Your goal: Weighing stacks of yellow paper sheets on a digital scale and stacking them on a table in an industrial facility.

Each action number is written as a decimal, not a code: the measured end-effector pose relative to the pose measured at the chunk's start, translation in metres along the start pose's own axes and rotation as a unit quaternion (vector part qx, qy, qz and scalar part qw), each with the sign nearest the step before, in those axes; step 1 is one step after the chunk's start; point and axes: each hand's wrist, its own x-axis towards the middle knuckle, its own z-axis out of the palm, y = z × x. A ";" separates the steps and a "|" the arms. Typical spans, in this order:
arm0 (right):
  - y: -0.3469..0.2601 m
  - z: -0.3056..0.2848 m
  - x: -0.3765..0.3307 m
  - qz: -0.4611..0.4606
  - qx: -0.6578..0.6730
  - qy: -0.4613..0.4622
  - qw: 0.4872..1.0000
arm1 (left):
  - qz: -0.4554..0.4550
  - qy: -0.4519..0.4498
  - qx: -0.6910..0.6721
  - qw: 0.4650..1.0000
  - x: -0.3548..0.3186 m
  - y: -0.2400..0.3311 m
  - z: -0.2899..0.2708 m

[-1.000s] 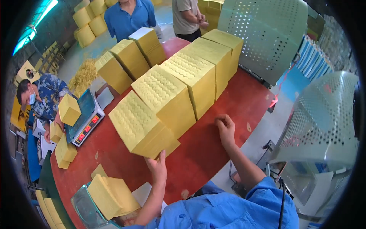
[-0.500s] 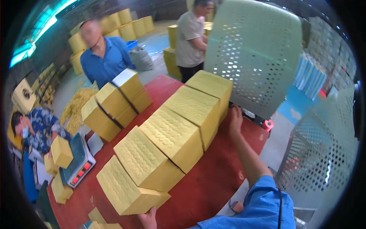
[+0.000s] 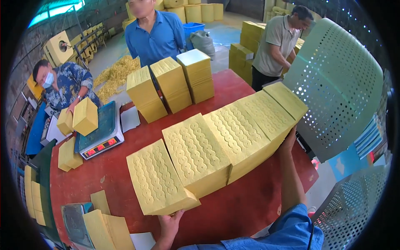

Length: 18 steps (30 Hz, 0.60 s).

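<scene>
Both arms reach forward, well apart.
The left hand (image 3: pixel 169 226) is low, its thumb (image 3: pixel 180 215) standing away from the fingers, whose tips are hidden; only a short part of the left forearm (image 3: pixel 165 242) shows. The right hand (image 3: pixel 288 143) is farther forward, fingers partly hidden, its bare forearm (image 3: pixel 293 181) coming out from a blue sleeve (image 3: pixel 295 223).

At the left stands an electronic scale with a teal platform (image 3: pixel 102 125). At the far side lies a loose heap of yellow shreds (image 3: pixel 118 71), and a blue plastic crate (image 3: pixel 192 28) is near a grey sack (image 3: pixel 203 43). At the right rises a pale green perforated panel (image 3: pixel 343 85).
</scene>
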 end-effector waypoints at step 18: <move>0.098 0.096 0.082 -0.021 -0.004 0.011 1.000 | 0.043 -0.010 0.106 0.993 0.181 -0.006 -0.020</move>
